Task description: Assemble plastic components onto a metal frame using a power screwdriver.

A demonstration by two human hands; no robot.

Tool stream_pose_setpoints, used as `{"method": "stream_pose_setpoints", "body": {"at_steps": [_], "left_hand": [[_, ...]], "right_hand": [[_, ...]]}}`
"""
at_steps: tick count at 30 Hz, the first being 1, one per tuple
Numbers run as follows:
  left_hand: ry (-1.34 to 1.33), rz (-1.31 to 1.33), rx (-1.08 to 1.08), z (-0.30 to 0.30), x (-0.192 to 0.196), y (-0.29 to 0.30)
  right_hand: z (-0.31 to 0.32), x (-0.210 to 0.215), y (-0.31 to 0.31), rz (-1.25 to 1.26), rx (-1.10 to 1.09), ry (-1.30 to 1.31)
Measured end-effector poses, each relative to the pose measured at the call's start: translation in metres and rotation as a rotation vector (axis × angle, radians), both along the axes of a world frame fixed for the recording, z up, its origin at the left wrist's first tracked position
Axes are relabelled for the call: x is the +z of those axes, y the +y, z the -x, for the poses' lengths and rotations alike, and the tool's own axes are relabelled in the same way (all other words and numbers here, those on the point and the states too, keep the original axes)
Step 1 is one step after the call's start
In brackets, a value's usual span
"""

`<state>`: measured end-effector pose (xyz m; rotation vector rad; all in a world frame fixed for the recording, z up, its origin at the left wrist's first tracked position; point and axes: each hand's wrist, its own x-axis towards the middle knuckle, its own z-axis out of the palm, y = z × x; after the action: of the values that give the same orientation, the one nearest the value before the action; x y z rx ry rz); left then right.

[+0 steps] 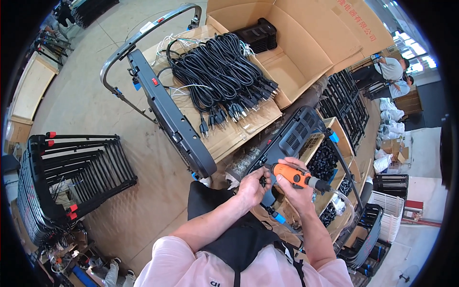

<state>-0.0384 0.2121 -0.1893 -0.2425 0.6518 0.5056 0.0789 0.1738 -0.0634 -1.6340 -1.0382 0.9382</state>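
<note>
My right hand (297,190) grips an orange pneumatic screwdriver (292,176) with a clear air hose (351,206) trailing from its rear. Its tip points left at the end of a dark grey plastic panel (290,138) with vent slots. My left hand (252,185) pinches a small black part against that panel's lower end, right beside the tool's tip. The panel leans across a cardboard box of small black parts (323,160).
A second long grey panel with a metal tube frame (168,111) lies to the left. Bundled black power cords (221,71) rest on cardboard. An open carton (291,43) sits behind. Black racks (79,174) stand at left, more racks (348,107) at right. Two people work at far right.
</note>
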Motion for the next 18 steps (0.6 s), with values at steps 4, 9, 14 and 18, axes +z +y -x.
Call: {"method": "stream_pose_setpoints", "body": {"at_steps": [4, 9, 14, 18], "left_hand": [[0.051, -0.047, -0.115, 0.007, 0.006, -0.014], [0.052, -0.079, -0.190, 0.016, 0.009, -0.018], [0.072, -0.165, -0.242, 0.016, 0.002, -0.018], [0.081, -0.184, -0.271, 0.011, 0.009, -0.010]], "right_hand": [[0.005, -0.005, 0.008, 0.037, 0.029, -0.056], [0.004, -0.011, 0.011, -0.005, 0.051, -0.130], [0.002, 0.024, -0.008, 0.010, -0.053, -0.197], [-0.009, 0.070, -0.085, -0.121, -0.443, 0.080]]}}
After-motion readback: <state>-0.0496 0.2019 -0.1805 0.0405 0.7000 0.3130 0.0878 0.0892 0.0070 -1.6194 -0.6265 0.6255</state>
